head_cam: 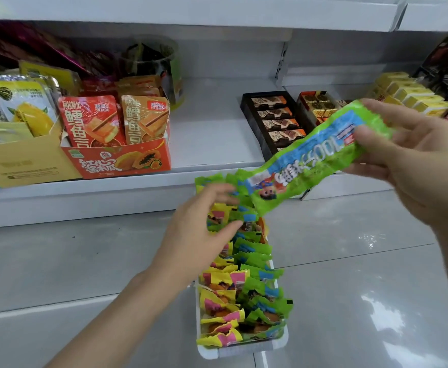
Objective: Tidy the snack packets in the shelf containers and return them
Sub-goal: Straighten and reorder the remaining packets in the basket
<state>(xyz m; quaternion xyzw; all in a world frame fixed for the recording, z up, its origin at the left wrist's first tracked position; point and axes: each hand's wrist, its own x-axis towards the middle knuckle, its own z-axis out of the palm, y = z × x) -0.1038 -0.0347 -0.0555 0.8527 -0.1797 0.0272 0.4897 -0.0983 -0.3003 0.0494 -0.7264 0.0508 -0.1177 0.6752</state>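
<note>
Grey tiled floor (84, 261) below shelf: white container (244, 350) of packets. Your right hand (408, 166) pinches a green packet (307, 158); your left hand (199, 232), fingers loosely spread, touches the packets.

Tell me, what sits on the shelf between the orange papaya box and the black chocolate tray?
Nothing: the head view shows bare white shelf between the orange papaya box and the black chocolate tray.

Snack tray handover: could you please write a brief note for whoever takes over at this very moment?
Right hand grips one long green packet, lifted above the tray.
Left hand has its fingers spread on the packets at the tray's far end, holding nothing.
White tray sits on the floor by the shelf, filled with rows of yellow packets and green packets, some crooked.
Done: tray pulled out.
Left: slot the held packet in, straighten the rows, return the tray to the shelf.
</note>
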